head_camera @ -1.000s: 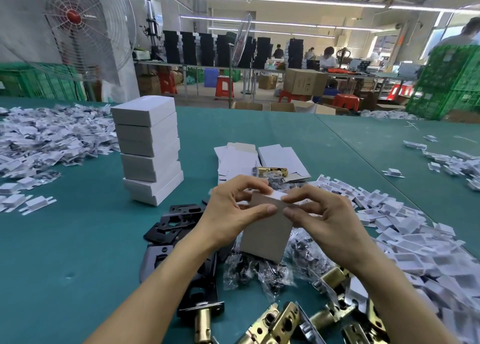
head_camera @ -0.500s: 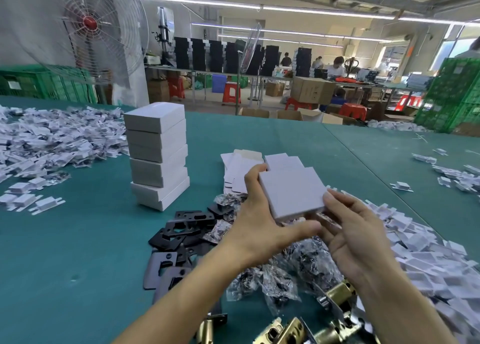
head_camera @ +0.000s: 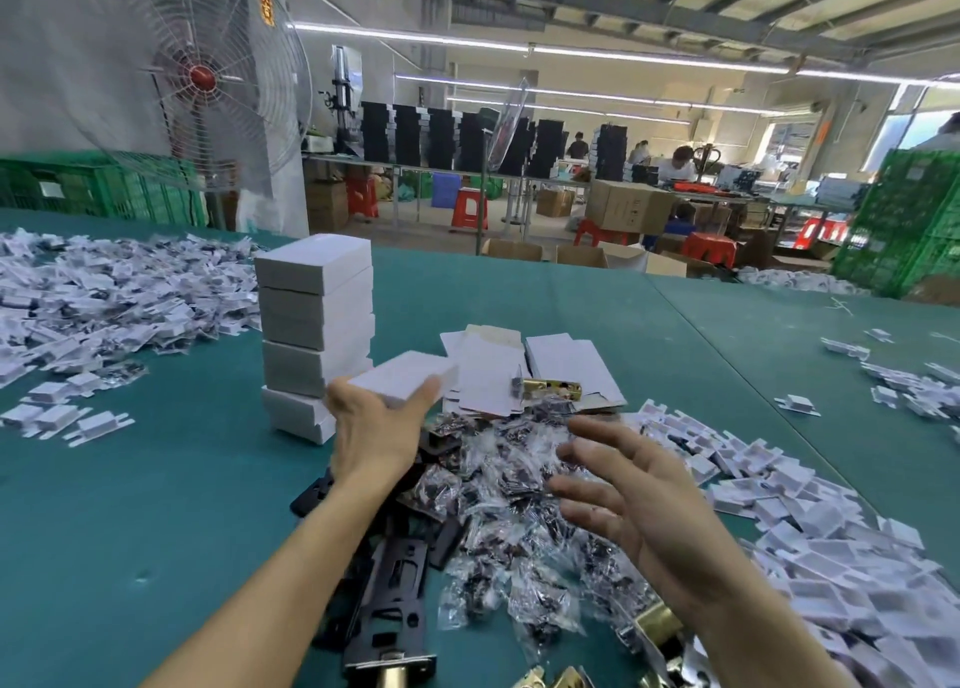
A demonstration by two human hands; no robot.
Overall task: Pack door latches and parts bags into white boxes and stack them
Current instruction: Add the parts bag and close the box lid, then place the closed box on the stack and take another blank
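Note:
My left hand (head_camera: 376, 430) grips a closed white box (head_camera: 408, 383) from below and holds it in the air, just right of a stack of several white boxes (head_camera: 314, 331). Over a heap of clear parts bags (head_camera: 498, 485) hovers my right hand (head_camera: 631, 500), its fingers spread and nothing in them. Flat unfolded white boxes (head_camera: 566, 365) lie behind the bags, with a brass door latch (head_camera: 548, 388) resting on them. Black plates (head_camera: 392, 578) and more brass latches (head_camera: 654, 627) lie near my forearms.
White plastic inserts are heaped at the left (head_camera: 93, 292) and along the right (head_camera: 810, 521) of the green table (head_camera: 130, 521). A large fan (head_camera: 202, 77) stands at the back left. Green crates (head_camera: 906, 220) stand at the back right, and people work at far benches.
My right hand has let go of the box and opened. My left hand alone has carried the box forward and left toward the stack.

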